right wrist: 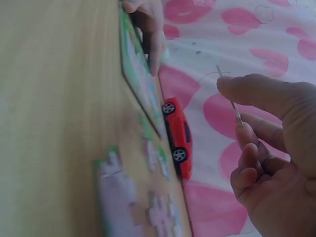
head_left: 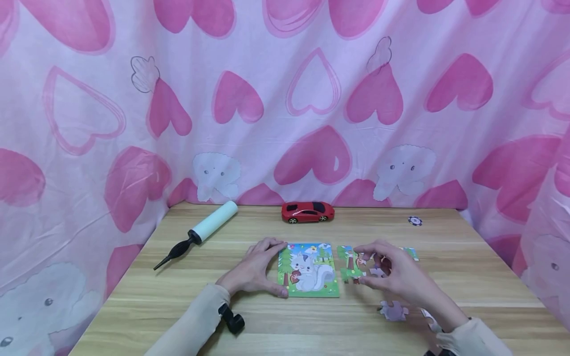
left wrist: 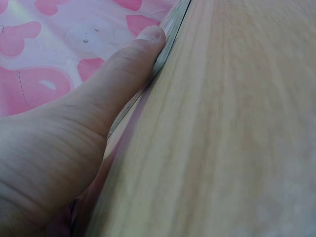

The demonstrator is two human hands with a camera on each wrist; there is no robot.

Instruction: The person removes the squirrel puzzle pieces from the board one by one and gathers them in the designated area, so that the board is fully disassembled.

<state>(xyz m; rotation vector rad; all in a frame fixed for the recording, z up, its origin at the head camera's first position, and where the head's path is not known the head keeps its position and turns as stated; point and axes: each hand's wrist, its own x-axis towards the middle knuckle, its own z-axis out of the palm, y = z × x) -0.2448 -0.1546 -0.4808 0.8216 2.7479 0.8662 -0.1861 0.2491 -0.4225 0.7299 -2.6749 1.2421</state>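
Observation:
A puzzle board (head_left: 307, 269) with a grey-white squirrel picture lies at the middle of the table. My left hand (head_left: 257, 267) rests against its left side, thumb at the lower left corner and forefinger at the upper left one. Thumb and fingers of my right hand (head_left: 394, 272) pinch a thin puzzle piece (right wrist: 235, 104), seen edge-on in the right wrist view and raised off the table. In the head view, green pieces (head_left: 349, 262) show by those fingertips, right of the board. Other pieces under the right hand are partly hidden.
Nearer the front lies a lilac puzzle piece (head_left: 394, 311), with another piece (head_left: 431, 319) beside the right forearm. A red toy car (head_left: 307, 212) stands at the back. A hand pump (head_left: 200, 232) lies at the left, and a small round chip (head_left: 415, 221) at the back right.

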